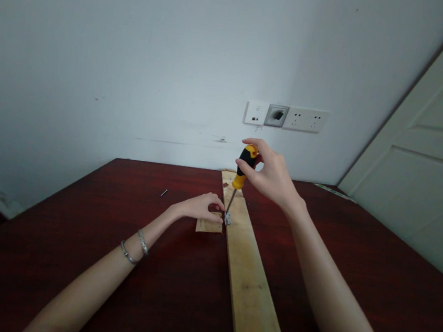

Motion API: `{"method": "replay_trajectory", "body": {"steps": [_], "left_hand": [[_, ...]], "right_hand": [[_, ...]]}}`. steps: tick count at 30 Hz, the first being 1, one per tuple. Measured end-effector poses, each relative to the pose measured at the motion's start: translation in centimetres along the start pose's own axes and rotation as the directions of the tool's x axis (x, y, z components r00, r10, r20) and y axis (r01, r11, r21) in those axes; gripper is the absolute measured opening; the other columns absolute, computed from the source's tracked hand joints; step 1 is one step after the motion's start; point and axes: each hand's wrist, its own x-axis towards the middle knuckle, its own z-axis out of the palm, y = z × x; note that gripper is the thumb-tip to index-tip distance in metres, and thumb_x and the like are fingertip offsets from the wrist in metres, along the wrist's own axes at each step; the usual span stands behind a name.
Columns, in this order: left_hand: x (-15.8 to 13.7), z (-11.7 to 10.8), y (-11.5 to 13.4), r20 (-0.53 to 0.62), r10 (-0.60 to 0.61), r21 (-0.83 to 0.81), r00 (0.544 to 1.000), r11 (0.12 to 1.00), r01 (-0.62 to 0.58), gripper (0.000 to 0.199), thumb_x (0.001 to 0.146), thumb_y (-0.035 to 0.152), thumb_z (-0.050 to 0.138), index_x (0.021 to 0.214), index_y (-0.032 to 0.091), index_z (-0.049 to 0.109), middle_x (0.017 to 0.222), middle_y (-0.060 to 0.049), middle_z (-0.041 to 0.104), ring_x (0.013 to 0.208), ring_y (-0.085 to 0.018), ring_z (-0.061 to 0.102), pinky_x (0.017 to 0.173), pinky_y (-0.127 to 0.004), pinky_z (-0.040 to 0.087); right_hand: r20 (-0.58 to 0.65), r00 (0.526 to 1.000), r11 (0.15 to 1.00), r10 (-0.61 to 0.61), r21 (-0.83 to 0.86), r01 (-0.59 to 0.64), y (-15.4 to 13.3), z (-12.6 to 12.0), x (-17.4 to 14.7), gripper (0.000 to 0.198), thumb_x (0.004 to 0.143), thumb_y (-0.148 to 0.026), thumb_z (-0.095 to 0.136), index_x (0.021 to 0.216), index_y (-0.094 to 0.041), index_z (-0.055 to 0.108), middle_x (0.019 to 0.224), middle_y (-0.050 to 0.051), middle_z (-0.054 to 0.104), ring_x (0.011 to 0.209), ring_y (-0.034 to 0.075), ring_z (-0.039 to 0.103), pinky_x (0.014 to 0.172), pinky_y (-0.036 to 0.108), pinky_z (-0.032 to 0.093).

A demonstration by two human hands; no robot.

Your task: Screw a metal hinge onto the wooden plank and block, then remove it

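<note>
My right hand grips a yellow-and-black screwdriver by its handle, thumb on one side and fingers on the other. The screwdriver leans slightly, and its shaft runs down to a small metal hinge at the left edge of a long wooden plank. Thumb and fingers of my left hand pinch at the hinge's left side. Beneath that hand lies a short, thin wooden piece, partly covered by the fingers. Whether the screwdriver's tip sits in a screw is too small to tell.
The plank lies lengthwise on a dark red table, reaching toward the white wall. A small metal pin rests left of my left hand. Wall sockets are above the table, and a white door stands at the right.
</note>
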Motion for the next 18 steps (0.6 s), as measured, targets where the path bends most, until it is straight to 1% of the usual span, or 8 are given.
{"method": "replay_trajectory", "body": {"steps": [3,7,12,18], "left_hand": [[0.2,0.6,-0.2,-0.025,-0.003,-0.100,1.000,0.995,0.000,0.031,0.074,0.039,0.073,0.096,0.018,0.070,0.095,-0.004,0.063,0.086,-0.016,0.058,0.079,-0.026,0.046],[0.5,1.4,-0.5,-0.047,-0.035,-0.194,0.998,0.981,0.025,0.027,0.072,0.037,0.075,0.088,0.016,0.071,0.089,-0.004,0.066,0.083,-0.015,0.060,0.074,-0.024,0.046],[0.6,1.6,-0.8,-0.033,-0.023,-0.244,0.999,0.970,0.015,0.024,0.072,0.034,0.075,0.086,0.015,0.072,0.087,-0.003,0.066,0.081,-0.014,0.060,0.074,-0.024,0.046],[0.8,1.9,-1.1,-0.011,-0.035,-0.288,0.999,0.957,0.030,0.024,0.072,0.034,0.075,0.085,0.015,0.072,0.084,-0.003,0.067,0.080,-0.014,0.060,0.074,-0.023,0.046]], "right_hand": [[-0.005,1.000,1.000,0.002,-0.004,-0.002,0.1,0.0,0.1,0.037,0.083,-0.029,0.059,0.118,-0.021,0.054,0.097,0.006,0.066,0.085,0.021,0.062,0.077,0.037,0.049],[-0.006,1.000,1.000,0.007,-0.010,-0.007,0.1,0.0,0.1,0.037,0.082,-0.029,0.059,0.118,-0.022,0.054,0.094,0.005,0.066,0.081,0.020,0.061,0.076,0.037,0.049],[-0.007,1.000,1.000,0.002,0.010,-0.002,0.1,0.0,0.1,0.037,0.083,-0.029,0.060,0.118,-0.021,0.054,0.096,0.006,0.066,0.084,0.021,0.061,0.078,0.038,0.049],[-0.008,1.000,1.000,-0.004,0.025,0.005,0.0,0.1,0.1,0.035,0.083,-0.029,0.059,0.117,-0.022,0.054,0.096,0.006,0.067,0.085,0.021,0.062,0.079,0.038,0.049]]}}
